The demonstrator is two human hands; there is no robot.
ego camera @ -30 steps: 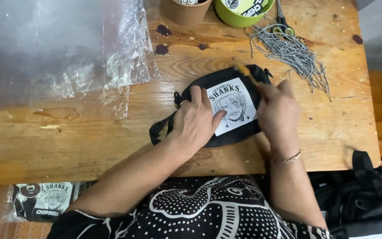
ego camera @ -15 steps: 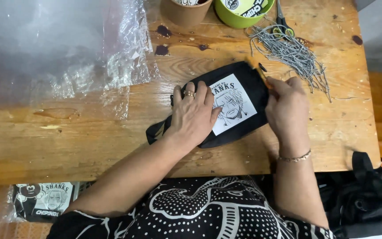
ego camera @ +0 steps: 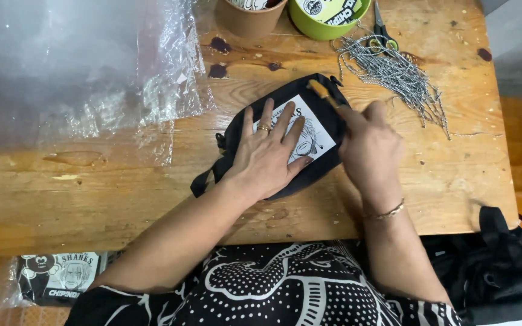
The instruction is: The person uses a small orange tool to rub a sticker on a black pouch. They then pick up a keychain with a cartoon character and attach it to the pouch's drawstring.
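Note:
A small black pouch [ego camera: 327, 158] with a white printed patch [ego camera: 320, 134] lies on the wooden table [ego camera: 92, 193]. My left hand [ego camera: 268, 152] lies flat on the patch with its fingers spread, pressing the pouch down. My right hand [ego camera: 368, 148] is at the pouch's right end, fingers closed on a thin yellowish stick-like tool [ego camera: 321, 92] that points up-left over the pouch's top edge. A black strap [ego camera: 205, 180] trails off the pouch's left side.
Crumpled clear plastic bags [ego camera: 92, 72] cover the table's left. A pile of metal ball chains [ego camera: 394, 72] and scissors [ego camera: 382, 30] lie top right. A brown cup [ego camera: 246, 19] and a green bowl [ego camera: 315, 27] stand at the far edge. Black bags [ego camera: 502, 265] are at lower right.
The pouch has turned and shifted left. My left hand went from gripping its left end to lying flat on the patch. My right hand moved along the top right edge.

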